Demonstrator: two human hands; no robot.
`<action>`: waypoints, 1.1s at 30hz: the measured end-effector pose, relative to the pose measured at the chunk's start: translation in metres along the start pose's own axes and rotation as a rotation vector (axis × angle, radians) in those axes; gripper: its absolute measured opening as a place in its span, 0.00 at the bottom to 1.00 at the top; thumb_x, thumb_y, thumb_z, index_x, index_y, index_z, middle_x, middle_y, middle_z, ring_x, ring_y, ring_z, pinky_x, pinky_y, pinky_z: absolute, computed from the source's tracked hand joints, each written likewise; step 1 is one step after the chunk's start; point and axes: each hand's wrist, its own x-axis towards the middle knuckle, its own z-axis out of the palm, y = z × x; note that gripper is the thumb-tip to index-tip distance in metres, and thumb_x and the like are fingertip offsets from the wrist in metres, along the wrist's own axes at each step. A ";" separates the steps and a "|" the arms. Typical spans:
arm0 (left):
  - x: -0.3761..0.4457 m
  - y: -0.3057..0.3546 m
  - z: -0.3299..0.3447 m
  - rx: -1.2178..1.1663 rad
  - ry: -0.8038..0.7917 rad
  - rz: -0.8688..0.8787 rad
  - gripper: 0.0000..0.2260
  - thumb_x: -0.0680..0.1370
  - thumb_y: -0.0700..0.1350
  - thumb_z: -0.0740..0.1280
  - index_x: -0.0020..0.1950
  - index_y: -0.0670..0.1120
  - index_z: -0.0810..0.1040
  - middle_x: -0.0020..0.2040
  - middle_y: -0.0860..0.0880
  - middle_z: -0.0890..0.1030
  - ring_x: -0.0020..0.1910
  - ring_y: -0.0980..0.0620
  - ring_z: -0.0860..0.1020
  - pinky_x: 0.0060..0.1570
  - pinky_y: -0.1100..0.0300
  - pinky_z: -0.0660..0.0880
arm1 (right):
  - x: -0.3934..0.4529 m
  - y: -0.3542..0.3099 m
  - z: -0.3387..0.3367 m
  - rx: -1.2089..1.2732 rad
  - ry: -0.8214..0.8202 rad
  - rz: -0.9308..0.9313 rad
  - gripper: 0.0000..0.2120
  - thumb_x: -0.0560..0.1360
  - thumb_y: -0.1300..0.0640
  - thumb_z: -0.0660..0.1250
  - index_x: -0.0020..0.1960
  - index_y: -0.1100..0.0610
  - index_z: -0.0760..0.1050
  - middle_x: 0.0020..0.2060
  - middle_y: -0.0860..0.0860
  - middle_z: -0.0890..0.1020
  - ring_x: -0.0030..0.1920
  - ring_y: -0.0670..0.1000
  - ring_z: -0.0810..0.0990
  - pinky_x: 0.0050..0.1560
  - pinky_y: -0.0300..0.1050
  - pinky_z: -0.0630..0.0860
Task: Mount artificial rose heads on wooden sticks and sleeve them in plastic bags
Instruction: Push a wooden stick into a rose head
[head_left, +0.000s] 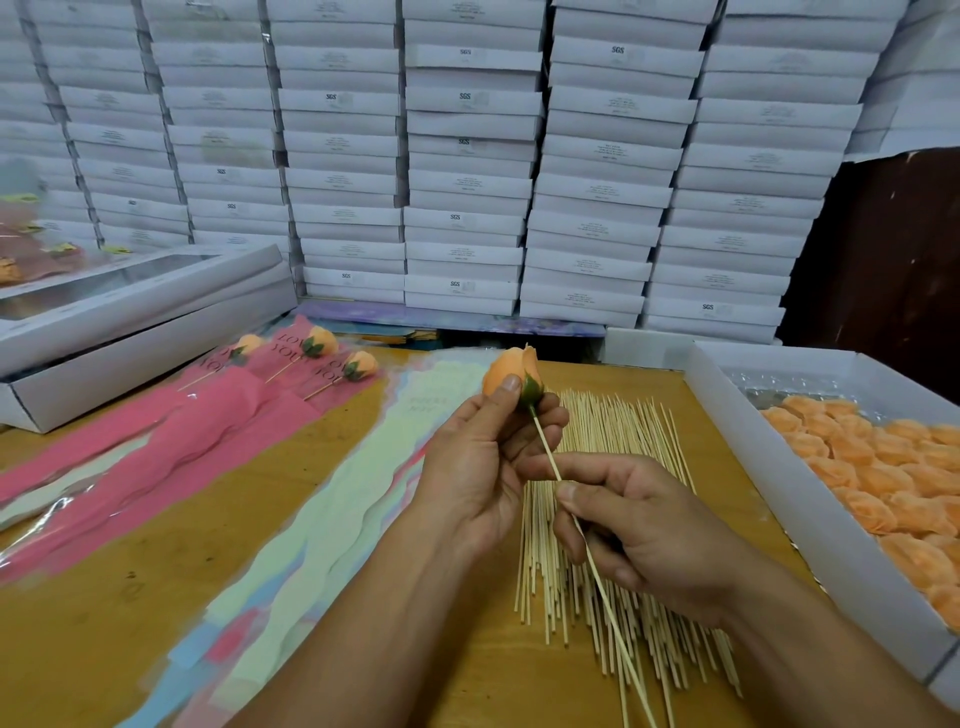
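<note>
- The left hand (480, 457) holds an orange rose head (506, 371) above the wooden table (130, 571), thumb pressed on the petals and fingers curled round the green base.
- The right hand (639, 525) pinches a wooden stick (545, 447) between thumb and forefinger, with the other fingers curled round the shaft lower down.
- The stick's upper tip meets the green underside of the rose head; how deep it sits inside cannot be told. Its lower end runs down and out past the bottom edge of the view.
- Directly under both hands lies a loose spread of wooden sticks (613, 431) on the table, fanned roughly away from the person.
- Just right of the sticks stands a shallow white tray (769, 457) filled with orange rose heads (893, 483), packed close together.
- Left of the hands lie overlapping pale green plastic sleeves (332, 499) in a long band, with printed lettering near their far end.
- Further left lie pink sleeves (171, 431), printed with the words "LOVE YOU".
- Three finished roses (322, 343) on sticks rest at the far end of the pink sleeves, heads pointing away from the person; whether each is inside a sleeve or on top cannot be told.
- At the far left sit two flat white boxes (140, 312), the top one with a clear window lid.
- Behind the table rises a wall of stacked white boxes (467, 156), several marked "SGS".
</note>
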 end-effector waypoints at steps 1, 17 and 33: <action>0.000 0.000 0.000 -0.003 0.006 -0.001 0.14 0.80 0.42 0.66 0.61 0.34 0.77 0.44 0.39 0.85 0.40 0.49 0.85 0.36 0.62 0.82 | 0.000 0.001 0.000 0.006 0.001 0.005 0.16 0.84 0.62 0.59 0.61 0.50 0.82 0.32 0.56 0.79 0.20 0.45 0.66 0.21 0.34 0.63; 0.008 -0.010 -0.005 0.114 0.139 0.057 0.14 0.82 0.48 0.66 0.54 0.36 0.80 0.43 0.38 0.85 0.38 0.47 0.85 0.33 0.61 0.81 | 0.007 0.013 -0.015 0.043 0.114 0.130 0.08 0.79 0.58 0.69 0.44 0.60 0.83 0.36 0.61 0.83 0.20 0.46 0.71 0.17 0.35 0.64; 0.011 -0.023 -0.002 1.925 0.021 0.126 0.07 0.80 0.46 0.66 0.57 0.46 0.78 0.51 0.47 0.80 0.49 0.48 0.79 0.44 0.56 0.74 | 0.014 0.026 -0.032 0.007 0.322 0.165 0.10 0.82 0.60 0.63 0.51 0.65 0.81 0.32 0.58 0.81 0.21 0.47 0.71 0.18 0.37 0.66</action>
